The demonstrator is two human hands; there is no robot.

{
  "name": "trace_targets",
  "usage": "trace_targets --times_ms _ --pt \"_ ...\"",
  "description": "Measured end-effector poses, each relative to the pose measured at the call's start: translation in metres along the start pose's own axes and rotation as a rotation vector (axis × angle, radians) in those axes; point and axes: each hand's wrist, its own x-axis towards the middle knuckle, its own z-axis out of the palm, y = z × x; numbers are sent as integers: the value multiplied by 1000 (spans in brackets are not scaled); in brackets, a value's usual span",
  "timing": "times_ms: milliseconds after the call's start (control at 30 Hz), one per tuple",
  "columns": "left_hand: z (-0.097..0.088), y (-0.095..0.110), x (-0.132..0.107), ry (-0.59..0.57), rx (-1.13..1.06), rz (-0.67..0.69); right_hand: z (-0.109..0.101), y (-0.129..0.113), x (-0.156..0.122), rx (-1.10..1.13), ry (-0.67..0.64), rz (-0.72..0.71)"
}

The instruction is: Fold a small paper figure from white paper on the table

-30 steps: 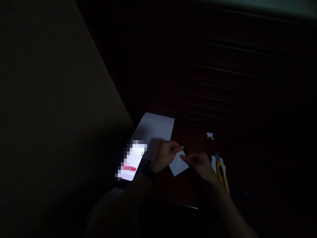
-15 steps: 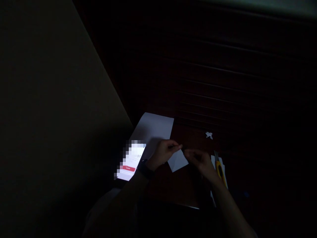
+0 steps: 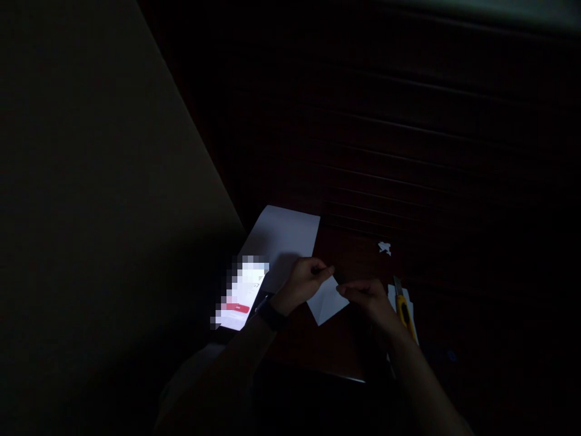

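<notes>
left hand (image 3: 303,283), thumb and fingers narrowed, at the upper edge of the small white creased paper piece (image 3: 323,307); right hand (image 3: 371,300), likewise narrowed, at its right edge; from where i stand i cannot tell whether either grips it; the piece is over the dark reddish-brown table (image 3: 313,351), near the large white paper sheet (image 3: 290,233).

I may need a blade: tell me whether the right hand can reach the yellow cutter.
Probably yes: the yellow cutter lies beside the right hand, with nothing seen between them.
</notes>
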Motion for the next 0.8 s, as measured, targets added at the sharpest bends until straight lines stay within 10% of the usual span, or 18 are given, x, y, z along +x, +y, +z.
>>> trace_targets --times_ms 300,800 --pt "-11 2 5 204 -87 -109 -22 -7 -2 105 110 -28" --pt "6 -4 0 66 -186 -42 -2 9 9 41 303 -81"
